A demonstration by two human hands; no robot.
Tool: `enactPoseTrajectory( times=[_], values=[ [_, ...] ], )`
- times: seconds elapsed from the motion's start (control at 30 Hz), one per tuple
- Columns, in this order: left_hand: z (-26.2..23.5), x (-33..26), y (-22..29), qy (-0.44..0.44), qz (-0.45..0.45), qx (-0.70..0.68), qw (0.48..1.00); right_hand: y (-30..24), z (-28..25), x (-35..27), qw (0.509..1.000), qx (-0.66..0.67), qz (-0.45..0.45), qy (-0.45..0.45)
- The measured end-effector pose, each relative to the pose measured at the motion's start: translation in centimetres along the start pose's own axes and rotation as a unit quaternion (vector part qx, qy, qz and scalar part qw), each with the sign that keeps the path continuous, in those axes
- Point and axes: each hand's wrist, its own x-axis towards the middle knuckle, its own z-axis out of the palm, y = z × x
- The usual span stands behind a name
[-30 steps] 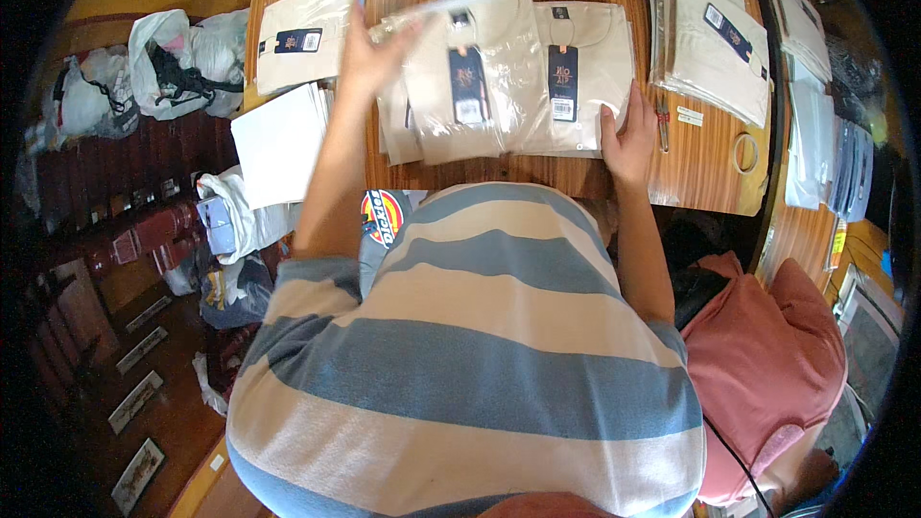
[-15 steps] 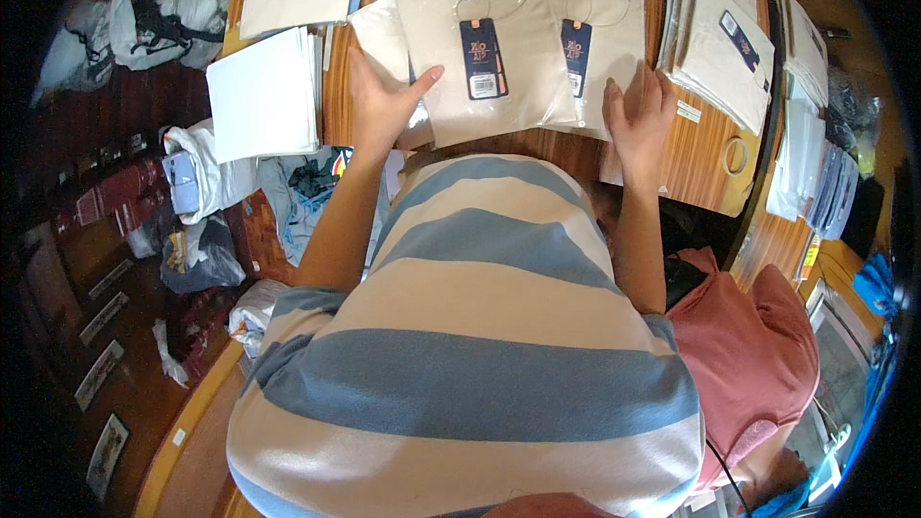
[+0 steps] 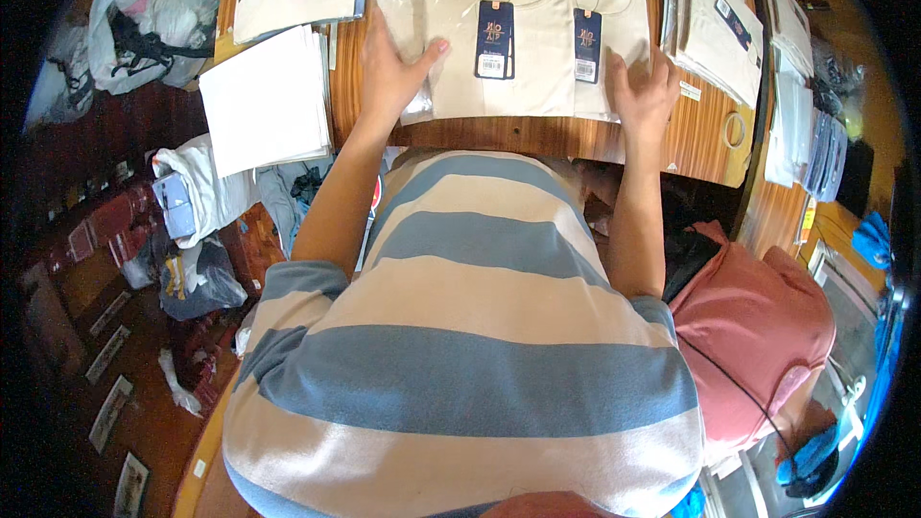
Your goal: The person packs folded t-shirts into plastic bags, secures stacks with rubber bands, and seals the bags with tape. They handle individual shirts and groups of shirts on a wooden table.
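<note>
A left hand and right hand spread wide, a flat cream garment in clear plastic lies between them, likely light, slippery, best lifted by its sides.

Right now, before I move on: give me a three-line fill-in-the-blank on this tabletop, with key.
1. The rectangular hang tag on the middle folded beige garment in clear plastic is ____ in colour.
2. The hand nearest the stack of flat white sheets is the person's ____ one.
3. The pale ring-shaped roll lies to the ____ of the bare right hand.

Missing words: dark blue; left; right.
</note>
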Motion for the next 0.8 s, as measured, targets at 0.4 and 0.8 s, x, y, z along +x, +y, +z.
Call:
enactPoseTrajectory(
  times=[0.4,0.8],
  values=[
    [1.8,-0.6,-3.1,0.037,0.050,-0.154,0.986,-11.0,2.5,0.4,0.937,0.071,0.183,-0.290],
    [-1.2,-1.8,-2.7,0.016,-0.036,-0.387,0.921,-23.3,-8.2,13.9,0.815,-0.096,-0.488,-0.297]
  ],
)
